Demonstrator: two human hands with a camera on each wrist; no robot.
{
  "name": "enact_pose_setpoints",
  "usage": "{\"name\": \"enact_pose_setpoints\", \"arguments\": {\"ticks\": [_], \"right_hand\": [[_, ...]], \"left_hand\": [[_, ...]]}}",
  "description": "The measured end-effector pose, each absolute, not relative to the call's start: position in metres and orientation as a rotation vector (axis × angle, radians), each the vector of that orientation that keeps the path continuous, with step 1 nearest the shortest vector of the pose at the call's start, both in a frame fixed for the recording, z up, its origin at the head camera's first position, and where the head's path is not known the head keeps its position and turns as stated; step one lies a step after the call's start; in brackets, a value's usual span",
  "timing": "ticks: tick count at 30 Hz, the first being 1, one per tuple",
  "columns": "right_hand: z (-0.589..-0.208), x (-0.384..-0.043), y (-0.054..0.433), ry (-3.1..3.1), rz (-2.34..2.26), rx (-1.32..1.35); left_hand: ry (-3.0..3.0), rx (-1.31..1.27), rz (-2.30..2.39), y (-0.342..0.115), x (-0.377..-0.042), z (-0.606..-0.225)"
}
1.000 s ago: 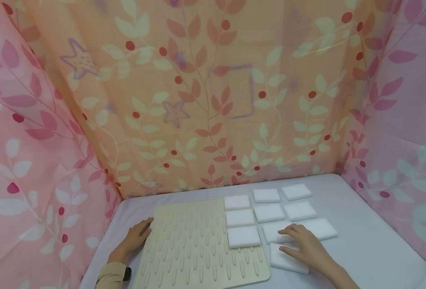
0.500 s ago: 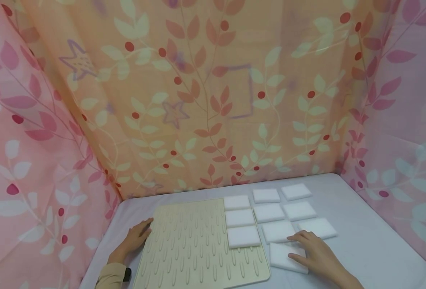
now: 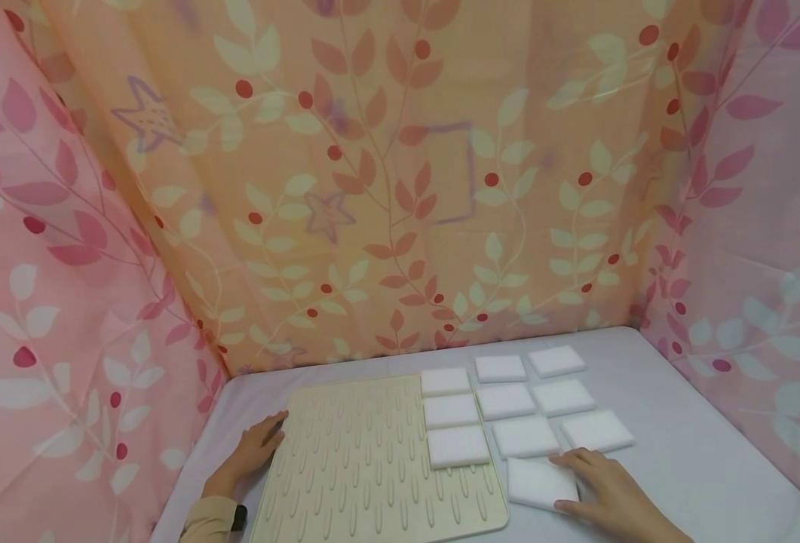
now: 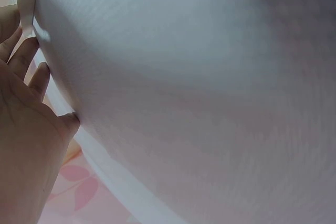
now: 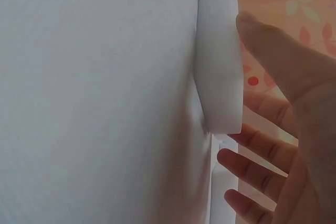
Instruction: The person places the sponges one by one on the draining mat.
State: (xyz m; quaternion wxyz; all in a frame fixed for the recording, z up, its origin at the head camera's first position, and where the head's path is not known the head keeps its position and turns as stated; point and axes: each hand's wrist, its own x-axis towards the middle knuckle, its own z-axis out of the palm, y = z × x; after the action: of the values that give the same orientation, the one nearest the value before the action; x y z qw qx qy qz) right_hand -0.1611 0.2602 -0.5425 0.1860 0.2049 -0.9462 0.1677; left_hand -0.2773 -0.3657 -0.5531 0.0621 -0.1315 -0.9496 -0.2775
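Note:
A cream mat (image 3: pixel 366 483) with rows of raised oval ridges lies on the white-covered table. My left hand (image 3: pixel 253 446) rests at its left edge, fingers extended; in the left wrist view the thumb (image 4: pixel 69 121) lies on the cloth. Three white sponge blocks (image 3: pixel 458 446) form a column on the mat's right side. Over the right end of the nearest loose sponge block (image 3: pixel 540 483) is my right hand (image 3: pixel 606 486), index finger at the far edge and thumb at the near corner. The right wrist view shows its fingers (image 5: pixel 257 174) spread beside the sponge's end.
Several more white sponge blocks (image 3: pixel 525 437) lie in two columns right of the mat. The white tablecloth (image 3: pixel 698 460) extends to the right. Floral curtains (image 3: pixel 400 188) enclose the table at the back and both sides.
My right hand has moved right and slightly toward me, from over the sponge blocks to the right end of the nearest one. My left hand and the sponge blocks have stayed in place.

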Motion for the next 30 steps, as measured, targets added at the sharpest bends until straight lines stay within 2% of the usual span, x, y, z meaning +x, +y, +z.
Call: {"name": "enact_pose_setpoints", "arguments": {"ticks": [30], "right_hand": [[-0.5426,-0.1578,0.2655,-2.589,0.529,0.706]], "left_hand": [[-2.820,-0.425,-0.826,-0.3653,-0.2766,-0.5550]]}}
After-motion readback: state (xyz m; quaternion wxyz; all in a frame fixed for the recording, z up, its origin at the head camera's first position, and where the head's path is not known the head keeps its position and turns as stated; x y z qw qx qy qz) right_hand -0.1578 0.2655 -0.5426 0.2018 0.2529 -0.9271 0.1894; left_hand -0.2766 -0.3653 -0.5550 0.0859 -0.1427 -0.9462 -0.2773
